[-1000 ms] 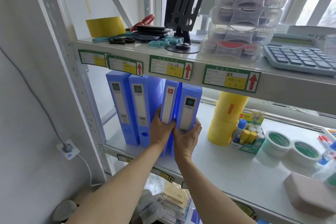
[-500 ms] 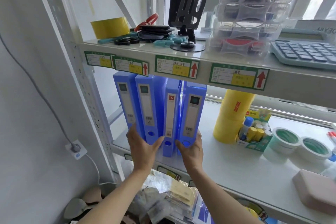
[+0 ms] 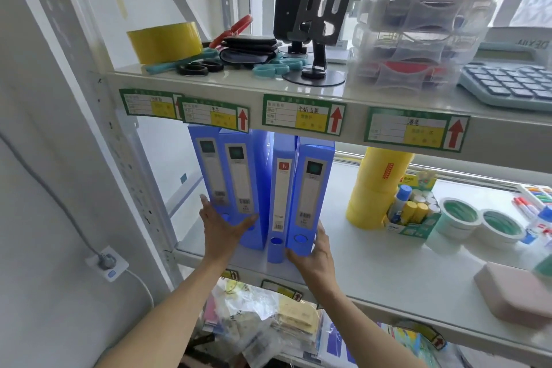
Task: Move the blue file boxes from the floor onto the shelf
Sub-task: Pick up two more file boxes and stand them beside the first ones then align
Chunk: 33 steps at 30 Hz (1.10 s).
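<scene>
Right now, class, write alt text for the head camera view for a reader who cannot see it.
Four blue file boxes stand upright at the left end of a white shelf. A person's left hand presses flat against the two left boxes, while the right hand grips the base of the rightmost box. Yellow tape rolls stand to the right.

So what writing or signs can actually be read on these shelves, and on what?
"DEXIN", lettering flipped: calculator.
"手机支架", handwritten, probably: third shelf label.
Red up arrow: every green shelf label.
Spine print and barcodes on the blue file boxes, other label writing: too blurred to read.
</scene>
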{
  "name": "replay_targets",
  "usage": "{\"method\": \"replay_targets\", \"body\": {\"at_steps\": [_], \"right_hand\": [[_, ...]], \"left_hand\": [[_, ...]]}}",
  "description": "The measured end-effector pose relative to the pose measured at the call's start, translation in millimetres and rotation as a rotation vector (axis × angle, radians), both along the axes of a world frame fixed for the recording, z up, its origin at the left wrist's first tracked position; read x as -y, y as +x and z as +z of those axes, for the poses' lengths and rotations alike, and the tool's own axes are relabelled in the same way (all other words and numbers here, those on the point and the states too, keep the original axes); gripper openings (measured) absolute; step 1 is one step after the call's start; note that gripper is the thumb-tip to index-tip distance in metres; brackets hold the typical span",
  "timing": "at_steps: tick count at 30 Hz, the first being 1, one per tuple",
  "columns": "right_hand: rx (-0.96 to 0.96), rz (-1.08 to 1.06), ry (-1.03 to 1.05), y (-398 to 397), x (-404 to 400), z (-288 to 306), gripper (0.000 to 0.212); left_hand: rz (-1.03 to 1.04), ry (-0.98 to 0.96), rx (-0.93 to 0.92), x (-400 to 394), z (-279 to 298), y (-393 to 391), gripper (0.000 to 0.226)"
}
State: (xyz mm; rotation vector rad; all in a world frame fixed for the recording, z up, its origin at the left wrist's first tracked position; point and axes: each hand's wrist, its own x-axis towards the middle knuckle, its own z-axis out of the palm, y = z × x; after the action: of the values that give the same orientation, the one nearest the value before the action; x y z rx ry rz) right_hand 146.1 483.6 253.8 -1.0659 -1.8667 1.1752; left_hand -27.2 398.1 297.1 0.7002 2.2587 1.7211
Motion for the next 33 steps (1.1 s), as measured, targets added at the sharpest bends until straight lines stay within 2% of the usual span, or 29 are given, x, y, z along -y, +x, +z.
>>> {"method": "replay_targets", "body": {"at_steps": [5,9,14,18,23,29,33], "right_hand": [[0.027,-0.074,0.005,-11.5,1.2,1.0,0.091],[0.056,-0.116,0.025,-21.7,-1.9,1.7,0.096],[0.040,-0.160,0.028,-27.3,-4.1,2.0,0.083],[0.021,-0.183,0.005,-28.3,-6.3,-2.1,0.081],[0.015,-0.156,-0.025,-28.9,-7.0,-2.0,0.081],[0.005,-0.167,-0.013,-25.6,-7.2,-1.6,0.079],[0.009,-0.148,-0.002,-23.8,-7.6,0.2,0.079]], "left_hand": [[-0.078,0.007,-0.091,2.2,-6.5,-15.8,0.110],[-0.172,0.113,-0.018,4.4,-7.7,-22.1,0.089],[-0.109,0.107,-0.032,9.2,-16.5,-26.6,0.099],[-0.205,0.050,-0.060,7.9,-18.7,-35.2,0.074],[-0.264,0.096,0.107,2.6,-20.9,-39.6,0.081],[-0.215,0.083,0.035,7.1,-28.0,-36.4,0.079],[-0.263,0.092,0.042,4.0,-28.6,-40.2,0.074]]}}
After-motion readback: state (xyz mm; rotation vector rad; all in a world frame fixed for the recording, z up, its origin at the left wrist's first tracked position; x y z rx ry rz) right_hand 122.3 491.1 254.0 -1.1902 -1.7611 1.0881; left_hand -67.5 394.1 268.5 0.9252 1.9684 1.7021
